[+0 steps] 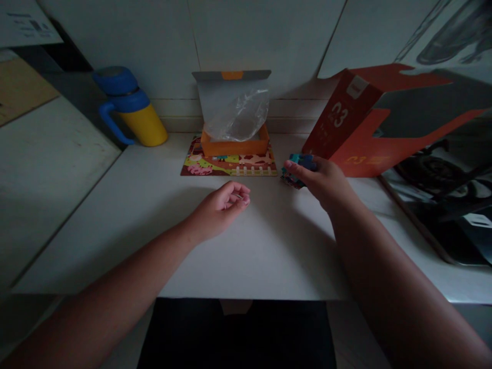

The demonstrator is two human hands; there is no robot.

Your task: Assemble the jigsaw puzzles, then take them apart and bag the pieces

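Observation:
My right hand (326, 179) grips a small stack of blue and teal printed pieces (295, 171), thumb on the near side, just above the white counter (246, 256). Their exact shape is partly covered by the fingers. Left of it, my left hand (225, 205) hovers over the counter, fingers curled in toward the thumb; whether anything small is between them cannot be made out. Beyond both hands lies a colourful farm picture (230, 166) with a pig, a cow and a fence. On its back part stands an open orange box (234, 149) with a clear plastic bag (238, 120) inside.
A large orange-red carton (357, 133) with a cut-out stands tilted at the right, close to my right hand. Behind it is a black gas stove (442, 205). At the back left stands a yellow jug with a blue lid (142, 120). A wall closes off the back.

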